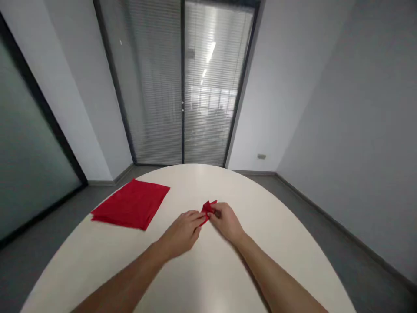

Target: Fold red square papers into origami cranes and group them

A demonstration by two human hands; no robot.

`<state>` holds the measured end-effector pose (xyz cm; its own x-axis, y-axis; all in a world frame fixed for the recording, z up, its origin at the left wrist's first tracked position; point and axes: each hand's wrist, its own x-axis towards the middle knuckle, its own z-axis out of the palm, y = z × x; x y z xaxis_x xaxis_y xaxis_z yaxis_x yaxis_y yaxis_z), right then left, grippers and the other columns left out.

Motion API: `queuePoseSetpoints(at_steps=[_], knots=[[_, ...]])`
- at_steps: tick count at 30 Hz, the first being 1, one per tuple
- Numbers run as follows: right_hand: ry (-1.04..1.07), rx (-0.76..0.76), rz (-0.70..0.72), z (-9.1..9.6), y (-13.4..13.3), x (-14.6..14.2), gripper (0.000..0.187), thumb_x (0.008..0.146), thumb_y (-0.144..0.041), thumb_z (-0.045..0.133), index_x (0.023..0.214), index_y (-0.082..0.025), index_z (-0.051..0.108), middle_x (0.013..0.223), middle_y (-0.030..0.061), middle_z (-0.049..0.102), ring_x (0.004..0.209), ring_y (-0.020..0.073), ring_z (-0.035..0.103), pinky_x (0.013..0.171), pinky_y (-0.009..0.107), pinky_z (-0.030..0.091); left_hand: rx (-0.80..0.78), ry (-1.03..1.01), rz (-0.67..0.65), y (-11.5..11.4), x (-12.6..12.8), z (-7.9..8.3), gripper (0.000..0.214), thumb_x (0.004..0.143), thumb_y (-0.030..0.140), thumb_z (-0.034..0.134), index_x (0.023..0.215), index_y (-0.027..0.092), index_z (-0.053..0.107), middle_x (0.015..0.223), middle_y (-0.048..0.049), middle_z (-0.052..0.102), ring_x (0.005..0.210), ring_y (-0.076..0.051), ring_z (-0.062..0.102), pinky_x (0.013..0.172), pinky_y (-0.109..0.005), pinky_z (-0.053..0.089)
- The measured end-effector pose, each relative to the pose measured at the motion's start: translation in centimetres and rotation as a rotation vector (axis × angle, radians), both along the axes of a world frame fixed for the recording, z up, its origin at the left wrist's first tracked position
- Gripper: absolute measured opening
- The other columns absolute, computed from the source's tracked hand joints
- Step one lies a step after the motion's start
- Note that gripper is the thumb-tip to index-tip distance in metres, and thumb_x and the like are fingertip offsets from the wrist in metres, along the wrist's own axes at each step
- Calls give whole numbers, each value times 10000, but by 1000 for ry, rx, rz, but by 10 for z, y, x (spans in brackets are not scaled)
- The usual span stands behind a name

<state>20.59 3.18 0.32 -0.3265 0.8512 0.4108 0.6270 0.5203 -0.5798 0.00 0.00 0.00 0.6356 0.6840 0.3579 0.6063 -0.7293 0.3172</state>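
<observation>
Two forearms (272, 271) over one white bench (273, 230). Right hand (228, 222) pinches one folded red sheet (206, 207) mid-bench; left hand (182, 232), partly curled, touches it, grip unclear. One red-sheet stack (133, 204) at left, count unclear.

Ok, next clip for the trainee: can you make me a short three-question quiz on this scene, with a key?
1. Multiple choice: From the camera's view, where on the table does the large red piece lie relative to the small red piece?
A) To its right
B) To its left
C) Underneath it

2. True or false: The left hand and the right hand both have fingers at the small red piece.

3. Fill in the blank: Beyond the table, the glass panels show horizontal ____.

Key:
1. B
2. True
3. blinds
</observation>
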Motion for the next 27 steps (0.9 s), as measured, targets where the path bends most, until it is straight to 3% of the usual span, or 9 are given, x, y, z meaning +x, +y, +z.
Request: queuePoseSetpoints(at_steps=[6, 12, 15, 19, 23, 27], knots=[[9, 40, 37, -6, 0, 1, 287, 862, -136, 599, 1046, -270, 774, 986, 40, 755, 961, 223, 631, 911, 360, 464, 23, -41, 67, -1, 1, 4, 428, 934, 96, 474, 1309, 256, 605, 1261, -69, 637, 1181, -235, 558, 1025, -432, 485], [-75, 67, 51, -8, -4, -3, 323, 858, -170, 619, 1137, -260, 754, 1024, 69, 712, 982, 239, 601, 916, 381, 475, 13, -83, 223, 1, 1, -1, 241, 918, 169, 525, 1142, 192, 613, 1078, -89, 665, 1023, -253, 610, 914, -431, 522], [-111, 85, 71, -6, -6, -3, 304, 865, -194, 626, 1133, -259, 752, 1056, 70, 697, 985, 238, 596, 910, 381, 477, 24, -176, 335, 4, 0, -5, 356, 874, 176, 572, 1228, 172, 535, 1130, -106, 652, 1042, -257, 618, 912, -427, 532], [-138, 99, 90, -2, -8, -3, 301, 858, -197, 646, 1136, -254, 748, 1085, 72, 686, 1017, 241, 590, 935, 390, 471, 89, -182, 258, 4, 0, -5, 463, 847, 150, 598, 1302, 206, 537, 1279, -95, 631, 1172, -247, 585, 1011, -414, 499], [-139, 106, 97, -1, -10, -4, 355, 868, -169, 612, 1193, -261, 723, 1112, 74, 687, 1049, 242, 592, 960, 401, 468, 72, -104, 216, 3, 1, -3, 299, 905, 182, 578, 1181, 242, 674, 1198, -54, 703, 1093, -232, 629, 976, -403, 518], [-115, 79, -3, -4, -9, -5, 385, 856, -152, 596, 1220, -213, 706, 1145, 106, 686, 1076, 255, 594, 984, 415, 473, 74, -71, 252, 3, 1, -2, 255, 917, 170, 566, 1114, 226, 718, 1141, -54, 739, 1055, -239, 644, 945, -405, 528]])
